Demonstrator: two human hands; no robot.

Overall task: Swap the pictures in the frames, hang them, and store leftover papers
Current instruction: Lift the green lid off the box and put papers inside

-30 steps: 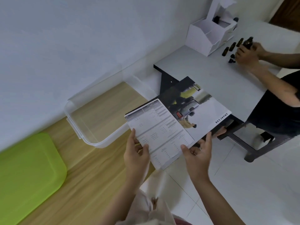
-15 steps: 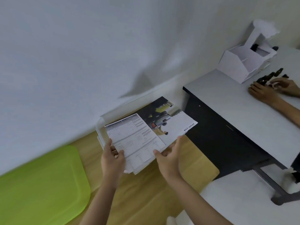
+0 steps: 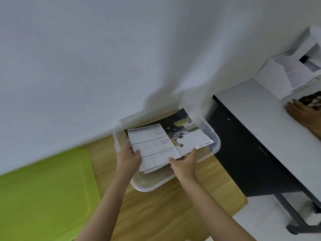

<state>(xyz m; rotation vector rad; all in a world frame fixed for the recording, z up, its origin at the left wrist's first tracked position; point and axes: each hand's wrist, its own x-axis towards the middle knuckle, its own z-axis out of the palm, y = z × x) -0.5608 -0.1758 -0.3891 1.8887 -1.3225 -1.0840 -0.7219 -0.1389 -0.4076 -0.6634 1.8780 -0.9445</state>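
A stack of papers (image 3: 156, 145) hangs over the clear plastic box (image 3: 214, 145) on the wooden surface. Its top sheet is printed text; beneath it lies a car picture (image 3: 189, 136) marked "SMART CAR". My left hand (image 3: 128, 156) grips the stack's left edge, thumb on top. On the near right edge, my right hand (image 3: 185, 161) holds the stack with its fingers underneath and thumb beside the sheets. The stack covers most of the box's inside.
A green lid (image 3: 43, 193) lies on the wooden surface (image 3: 165, 211) at the left. A grey desk (image 3: 264, 119) with a black side stands at the right, bearing a white organiser (image 3: 286, 75). Another person's hand (image 3: 302, 112) rests there. The wall is close behind.
Both hands have carried the papers from over the floor beside the desk to above the clear box, lowering them. The view has swung left, and the box now lies under the stack.
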